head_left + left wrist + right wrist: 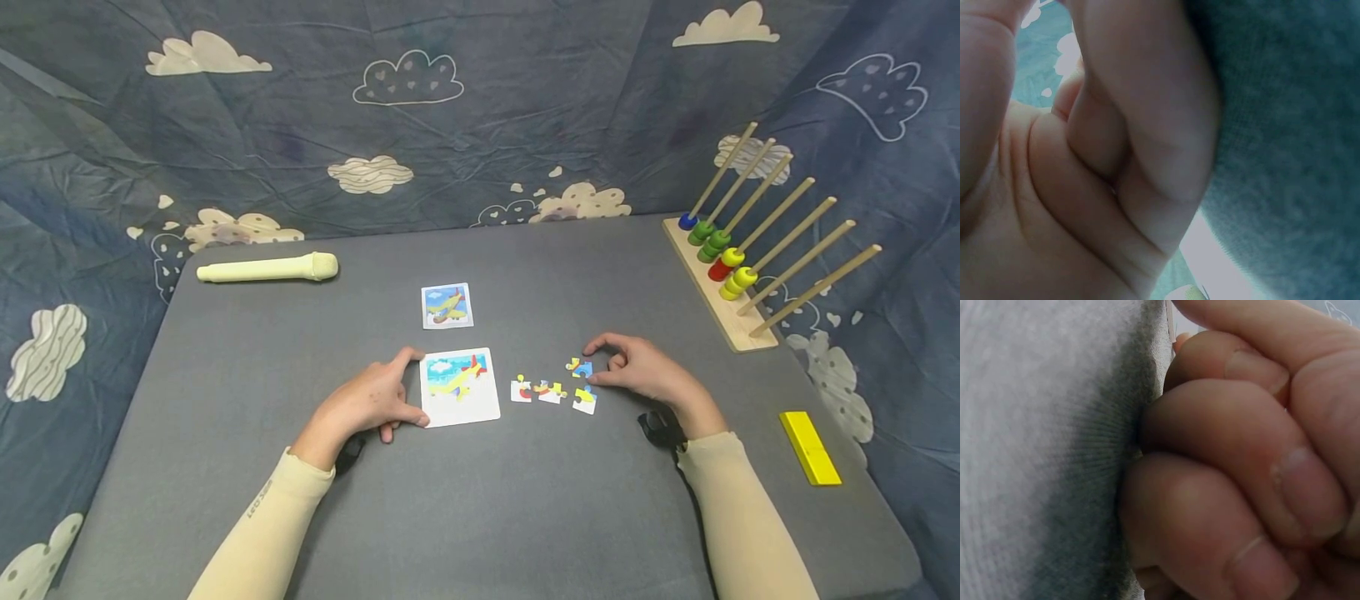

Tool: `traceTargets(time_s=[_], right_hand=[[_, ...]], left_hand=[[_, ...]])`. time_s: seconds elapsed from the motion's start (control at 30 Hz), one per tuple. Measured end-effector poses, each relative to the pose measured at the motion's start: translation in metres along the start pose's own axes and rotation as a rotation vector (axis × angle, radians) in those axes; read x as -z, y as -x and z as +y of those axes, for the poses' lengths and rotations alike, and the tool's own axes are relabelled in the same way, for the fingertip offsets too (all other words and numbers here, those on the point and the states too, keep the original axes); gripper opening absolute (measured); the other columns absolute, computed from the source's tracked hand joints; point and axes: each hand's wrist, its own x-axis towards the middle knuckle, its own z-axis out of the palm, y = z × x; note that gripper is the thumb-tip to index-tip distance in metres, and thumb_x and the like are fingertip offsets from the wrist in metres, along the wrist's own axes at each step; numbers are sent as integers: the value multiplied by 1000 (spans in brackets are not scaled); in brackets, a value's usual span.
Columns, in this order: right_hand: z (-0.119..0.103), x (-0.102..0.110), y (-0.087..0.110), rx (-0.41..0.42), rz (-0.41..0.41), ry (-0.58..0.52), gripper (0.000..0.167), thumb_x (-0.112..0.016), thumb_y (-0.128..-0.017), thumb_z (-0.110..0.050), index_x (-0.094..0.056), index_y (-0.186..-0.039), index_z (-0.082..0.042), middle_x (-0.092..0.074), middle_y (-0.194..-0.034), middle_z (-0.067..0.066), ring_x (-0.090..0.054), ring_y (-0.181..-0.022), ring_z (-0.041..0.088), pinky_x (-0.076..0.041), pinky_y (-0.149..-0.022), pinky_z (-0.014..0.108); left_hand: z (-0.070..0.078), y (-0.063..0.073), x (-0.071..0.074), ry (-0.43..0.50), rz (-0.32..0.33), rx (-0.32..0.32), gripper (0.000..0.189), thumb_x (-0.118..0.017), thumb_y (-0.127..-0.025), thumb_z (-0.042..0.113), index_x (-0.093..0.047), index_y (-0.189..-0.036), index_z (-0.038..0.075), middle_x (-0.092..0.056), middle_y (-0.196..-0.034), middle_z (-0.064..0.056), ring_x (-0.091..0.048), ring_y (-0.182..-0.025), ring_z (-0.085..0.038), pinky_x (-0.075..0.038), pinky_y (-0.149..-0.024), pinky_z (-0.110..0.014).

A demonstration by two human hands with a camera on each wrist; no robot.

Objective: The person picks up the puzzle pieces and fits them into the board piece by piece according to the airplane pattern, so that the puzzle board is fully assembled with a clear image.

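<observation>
My left hand (375,396) is at the left side of a white puzzle board (461,410), index fingertip at its upper corner and thumb at its lower corner. Part of an airplane picture fills the board. To the right, my right hand (645,367) has index finger and thumb spread beside a blue-and-yellow puzzle piece (582,369), the thumb tip right at its edge. Curled fingers (1210,425) of that hand rest on the table in the right wrist view. More pieces lie between: a red-and-white one (521,390), a yellow-and-white one (551,392) and another yellow one (585,400).
A small airplane picture card (447,306) lies behind the board. At the back left is a cream microphone-shaped object (267,267). A wooden peg stand (720,300) with colored rings stands at the back right, a yellow block (810,448) at the right edge.
</observation>
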Motion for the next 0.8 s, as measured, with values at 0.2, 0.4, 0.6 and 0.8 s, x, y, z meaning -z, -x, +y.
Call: traceTargets(time_s=[0.2, 0.4, 0.6, 0.8], right_hand=[[0, -1, 0, 12, 8, 11, 37, -84, -91, -19, -67, -122, -9, -40, -63, -7, -32, -54, 5, -29, -54, 27], [-1, -1, 1, 16, 17, 25, 33, -83, -92, -20, -68, -120, -10, -40, -63, -6, -32, -54, 4, -29, -53, 27], [-1, -2, 1, 15, 21, 39, 31, -82, -93, -21, -68, -119, -9, -40, -63, -7, -33, -54, 5, -29, -53, 27], [-1, -4, 1, 50, 28, 110, 28, -81, -94, -18, -69, -117, -6, -41, -63, -7, -35, -55, 7, -31, -54, 26]], left_hand=[[-1, 0, -1, -2, -1, 5, 97, -94, -81, 28, -35, -158, 20, -67, -64, -4, -65, -41, -17, -48, -54, -31], [-1, 0, -1, -2, -2, 1, 97, -93, -82, 28, -34, -158, 21, -67, -63, -4, -65, -42, -17, -48, -54, -32], [0, 1, 0, -4, -3, 5, 98, -93, -82, 29, -34, -159, 21, -67, -63, -4, -65, -42, -18, -48, -55, -32], [1, 1, 1, -2, -7, 11, 98, -93, -82, 29, -33, -159, 21, -67, -63, -4, -65, -42, -18, -48, -54, -31]])
